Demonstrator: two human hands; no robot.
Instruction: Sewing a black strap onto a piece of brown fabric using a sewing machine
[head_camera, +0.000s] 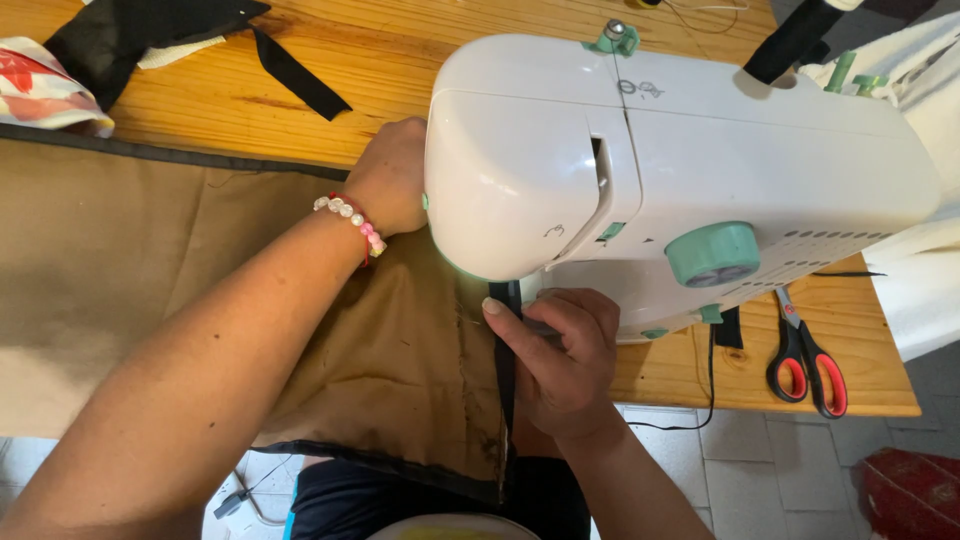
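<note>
A white sewing machine (660, 170) with mint-green knobs stands on a wooden table (380, 70). Tan fabric (150, 260) with a black strip (505, 370) along its edge lies under the machine head. My left hand (392, 180), with a bead bracelet on the wrist, rests on the fabric behind the machine head; its fingers are hidden. My right hand (562, 355) pinches the black strip and the fabric edge just in front of the needle area.
Red-handled scissors (805, 360) lie on the table to the right of the machine. Black cloth pieces (150, 35) and a patterned cloth (40, 85) lie at the far left. White cloth (920, 290) hangs at the right. A tiled floor shows below.
</note>
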